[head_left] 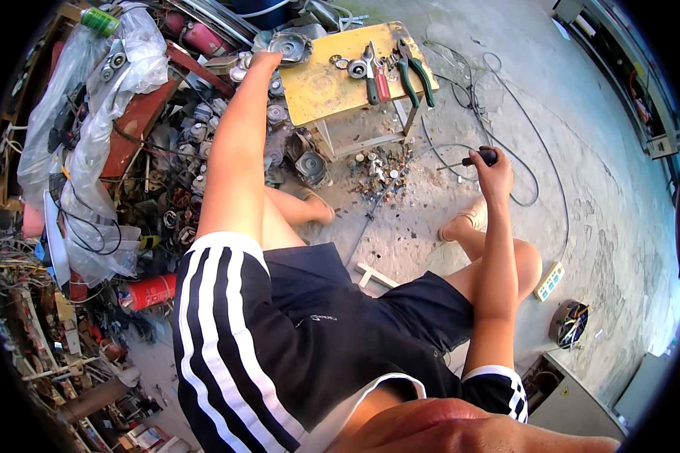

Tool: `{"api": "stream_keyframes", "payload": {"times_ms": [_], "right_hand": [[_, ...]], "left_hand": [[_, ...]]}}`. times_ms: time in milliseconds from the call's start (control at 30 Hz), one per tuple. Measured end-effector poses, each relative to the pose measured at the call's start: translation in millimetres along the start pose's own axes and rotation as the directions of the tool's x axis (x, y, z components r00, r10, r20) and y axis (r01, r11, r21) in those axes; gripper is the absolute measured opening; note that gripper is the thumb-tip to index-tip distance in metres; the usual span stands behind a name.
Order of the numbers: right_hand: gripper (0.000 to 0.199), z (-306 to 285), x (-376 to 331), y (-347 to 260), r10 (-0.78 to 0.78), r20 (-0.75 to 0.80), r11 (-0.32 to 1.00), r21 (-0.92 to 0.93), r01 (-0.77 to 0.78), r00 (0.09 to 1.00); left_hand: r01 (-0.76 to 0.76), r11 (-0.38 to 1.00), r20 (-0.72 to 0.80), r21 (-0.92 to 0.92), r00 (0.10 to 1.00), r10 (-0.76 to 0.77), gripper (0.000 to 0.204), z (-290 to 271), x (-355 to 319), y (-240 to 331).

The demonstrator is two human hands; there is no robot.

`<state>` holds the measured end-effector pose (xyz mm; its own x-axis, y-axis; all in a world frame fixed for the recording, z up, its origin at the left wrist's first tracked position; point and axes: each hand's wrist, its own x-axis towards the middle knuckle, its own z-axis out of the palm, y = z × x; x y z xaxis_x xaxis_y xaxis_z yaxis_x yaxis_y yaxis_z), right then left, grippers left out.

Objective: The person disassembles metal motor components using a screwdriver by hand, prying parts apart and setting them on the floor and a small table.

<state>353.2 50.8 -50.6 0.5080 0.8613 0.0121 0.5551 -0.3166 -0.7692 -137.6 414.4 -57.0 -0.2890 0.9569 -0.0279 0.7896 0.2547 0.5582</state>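
While I look down from the head camera, I see a rough grey concrete floor (582, 196), stained and cracked, with thin dark cables (517, 128) looping across it and a small heap of rusty bolts and metal scraps (381, 170) under a low stool. That low yellow stool with a worn, scuffed top (332, 87) stands ahead of my knees; on it lie green-handled pliers (415, 72), a red-handled tool (379, 79) and a few round metal bearings (357, 69). To the left, a dense pile of greasy grey motor parts (196, 136) mixes with crumpled clear plastic sheeting (106, 98), a rusty red steel beam (140, 121) and a red cylinder (153, 291) lying on its side.

My left hand (263, 60) reaches far forward to the pile's edge, just beside a round grey metal housing (291, 47); its fingers are hidden from me, so I cannot tell whether they are open or closed. My right hand (496, 175) is raised over the floor to the right of the stool, fingers curled tight around the black handle of a screwdriver (472, 160), whose thin shaft points left. A white power strip (550, 281) lies on the concrete near my right knee, and a grey metal box (574, 396) sits at lower right.
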Motion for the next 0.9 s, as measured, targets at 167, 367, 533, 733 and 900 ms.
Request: {"api": "stream_keyframes", "payload": {"times_ms": [167,367,533,733,900], "right_hand": [[0.038,-7,7,21,-0.074,-0.028,0.996,-0.05,0.073,0.997],[0.041,9,-4,-13,-0.092,0.064,0.996,0.028,0.09,0.994],[0.044,-9,0,6,-0.056,0.03,0.997,-0.058,0.057,0.998],[0.046,14,4,0,-0.102,0.074,0.993,-0.051,0.106,0.992],[0.045,24,0,-15,-0.134,0.089,0.991,-0.012,0.135,0.987]], "left_hand": [[-0.073,0.994,0.016,-0.087,0.997,0.074,0.042,50,12,-7],[-0.032,0.851,0.164,-0.524,0.977,0.137,0.036,-3,55,-111],[0.51,0.753,0.529,-0.416,0.809,-0.256,0.023,9,-36,-21],[0.479,0.762,0.451,-0.435,0.849,-0.276,0.027,-7,-57,-38],[0.456,0.769,0.441,-0.448,0.861,-0.254,0.032,-11,-39,-62]]}}
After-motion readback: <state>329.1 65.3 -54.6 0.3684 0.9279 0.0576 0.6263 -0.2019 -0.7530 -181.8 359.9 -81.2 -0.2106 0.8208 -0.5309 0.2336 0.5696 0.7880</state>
